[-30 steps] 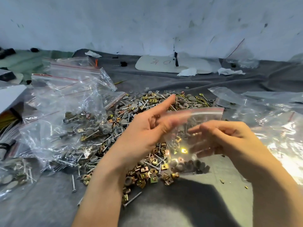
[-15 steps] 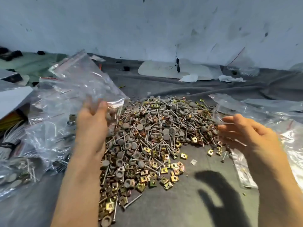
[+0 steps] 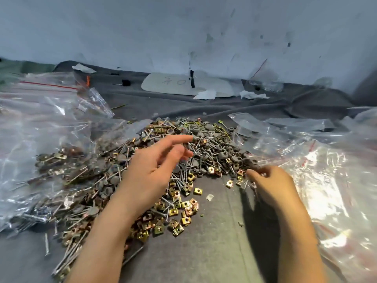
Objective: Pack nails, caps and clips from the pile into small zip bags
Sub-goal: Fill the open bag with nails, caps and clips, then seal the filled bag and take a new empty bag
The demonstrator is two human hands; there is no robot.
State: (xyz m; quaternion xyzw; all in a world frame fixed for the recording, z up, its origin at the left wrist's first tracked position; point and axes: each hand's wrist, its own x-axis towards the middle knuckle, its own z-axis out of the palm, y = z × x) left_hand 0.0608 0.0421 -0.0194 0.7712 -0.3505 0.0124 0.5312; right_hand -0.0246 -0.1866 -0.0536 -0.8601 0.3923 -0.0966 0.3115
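Observation:
A pile of nails, grey caps and gold clips [image 3: 206,144] lies on the grey cloth in the middle. My left hand [image 3: 155,166] hovers over the pile's centre with fingers spread and nothing in it. My right hand [image 3: 269,184] rests at the pile's right edge beside loose gold clips [image 3: 229,183]. Its fingers are curled, thumb against fingertips, and whether they pinch a part is hidden. Filled zip bags [image 3: 51,160] are heaped on the left. Empty zip bags [image 3: 326,170] lie on the right.
Loose gold clips [image 3: 179,209] and nails [image 3: 47,244] are scattered toward me on the grey cloth [image 3: 214,252]. A white board [image 3: 183,84] and paper scraps [image 3: 206,94] lie at the back against the wall.
Both hands held a small filled zip bag a second ago. My left hand carried it to the heap on the left and let go. Both hands have returned to the pile.

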